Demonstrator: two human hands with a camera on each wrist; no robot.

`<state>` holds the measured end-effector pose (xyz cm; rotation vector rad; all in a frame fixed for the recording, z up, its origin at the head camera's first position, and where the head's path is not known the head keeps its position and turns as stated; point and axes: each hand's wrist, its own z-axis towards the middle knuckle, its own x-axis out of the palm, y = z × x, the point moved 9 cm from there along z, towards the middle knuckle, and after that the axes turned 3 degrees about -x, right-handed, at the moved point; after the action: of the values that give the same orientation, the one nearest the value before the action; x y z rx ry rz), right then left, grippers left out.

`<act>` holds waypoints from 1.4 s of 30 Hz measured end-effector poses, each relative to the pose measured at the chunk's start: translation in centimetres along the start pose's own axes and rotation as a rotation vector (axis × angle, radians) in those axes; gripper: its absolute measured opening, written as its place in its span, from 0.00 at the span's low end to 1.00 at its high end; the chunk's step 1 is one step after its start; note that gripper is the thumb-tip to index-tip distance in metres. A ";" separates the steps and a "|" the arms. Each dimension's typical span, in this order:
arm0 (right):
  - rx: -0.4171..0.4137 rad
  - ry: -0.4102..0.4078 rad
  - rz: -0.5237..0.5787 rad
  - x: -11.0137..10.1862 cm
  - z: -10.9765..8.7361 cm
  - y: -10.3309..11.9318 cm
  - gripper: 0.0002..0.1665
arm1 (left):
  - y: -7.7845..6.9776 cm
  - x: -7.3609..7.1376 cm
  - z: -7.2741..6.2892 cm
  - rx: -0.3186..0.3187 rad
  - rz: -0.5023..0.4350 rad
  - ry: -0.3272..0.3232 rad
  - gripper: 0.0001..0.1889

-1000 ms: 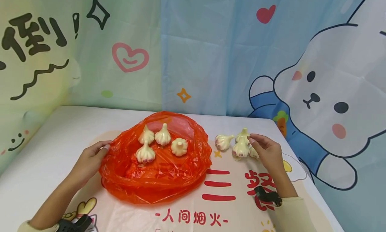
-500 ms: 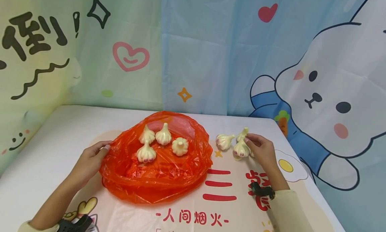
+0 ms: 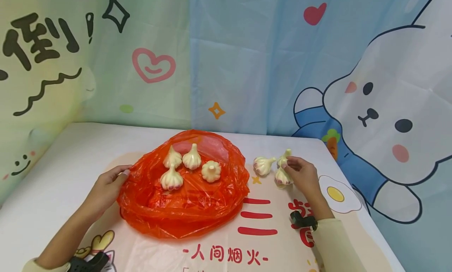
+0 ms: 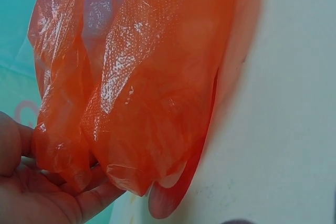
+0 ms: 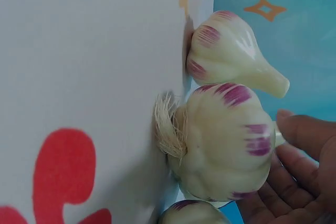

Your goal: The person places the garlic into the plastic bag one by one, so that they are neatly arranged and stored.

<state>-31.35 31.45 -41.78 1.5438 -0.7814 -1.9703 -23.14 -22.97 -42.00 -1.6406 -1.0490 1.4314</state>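
My left hand (image 3: 106,187) pinches the left rim of a thin red plastic bag (image 3: 180,227), spread open on the table. In the left wrist view, thumb and fingers have the bag's crumpled film (image 4: 152,93) between them. Several white garlic bulbs (image 3: 171,180) lie inside the bag. At the right, my right hand (image 3: 306,179) has thumb and fingers at the neck of a purple-streaked garlic bulb (image 5: 226,145), its roots down near the table. Another bulb (image 3: 283,158) stands just behind it. To the left, one more bulb (image 3: 263,166) lies on its side.
A printed cloth (image 3: 226,254) with red characters and cartoon pictures covers the table. Behind it hangs a patterned curtain (image 3: 229,68). The table's right edge (image 3: 370,225) runs beyond my right arm. In the right wrist view, part of another bulb (image 5: 194,214) shows at the bottom.
My right hand has shifted left, its fingertips coming to the neck of the front garlic bulb. My left hand and the red bag look the same.
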 end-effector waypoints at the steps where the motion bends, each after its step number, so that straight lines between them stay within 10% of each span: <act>1: 0.014 0.007 0.000 -0.1 -0.2 0.4 0.27 | 0.0 0.0 0.0 0.000 0.001 0.000 0.27; 18: 0.040 0.042 -0.050 -0.2 -0.7 0.4 0.20 | -0.3 0.0 -0.2 0.011 0.001 -0.002 0.27; 42: -0.257 0.016 0.291 -2.1 -3.0 11.0 0.20 | -0.4 0.0 0.0 0.021 -0.018 -0.007 0.27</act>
<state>-27.50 24.83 -33.14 1.2205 -0.6736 -1.7646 -23.18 -22.79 -41.61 -1.6086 -1.0461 1.4327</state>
